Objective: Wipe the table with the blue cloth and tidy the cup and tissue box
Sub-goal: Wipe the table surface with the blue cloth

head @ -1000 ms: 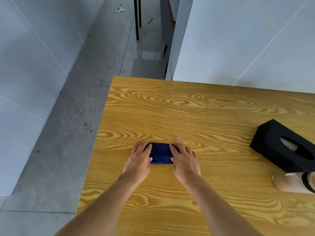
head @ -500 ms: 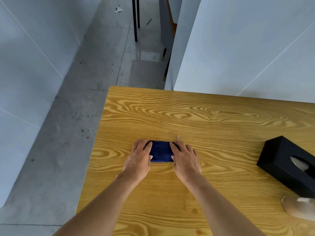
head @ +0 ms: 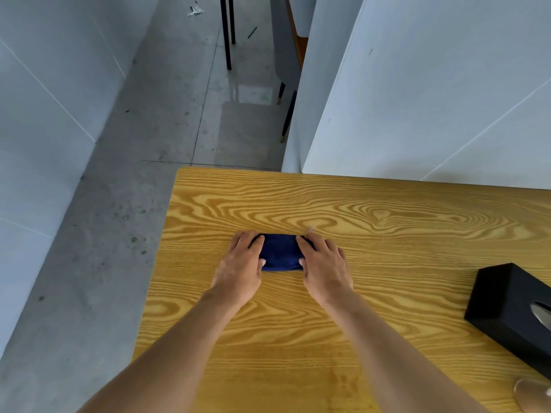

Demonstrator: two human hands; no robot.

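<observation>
**Hands bracket the folded cloth on the worktop**

Worktop point(head: 387, 338) of yellow wood grain fills the lower view, with grey floor to its left and a white wall behind. On its right side, well apart from the hands, lies the black tissue box point(head: 507, 305), and just beside its near end, at the lower right corner, only a pale edge of the cup point(head: 533, 396) shows.

Towards the left, the blue cloth point(head: 280, 251) sits folded into a small pad with its long axis running left to right. The left hand point(head: 240, 268) lies flat over its left end and the right hand point(head: 326, 268) over its right end; both are spread palm-down, pressing the cloth rather than gripping it, with the cloth's middle bare between them.

Either hand is equally near the cloth. Since the box and cup lie off to the right, the right hand looks better placed to reach them.
</observation>
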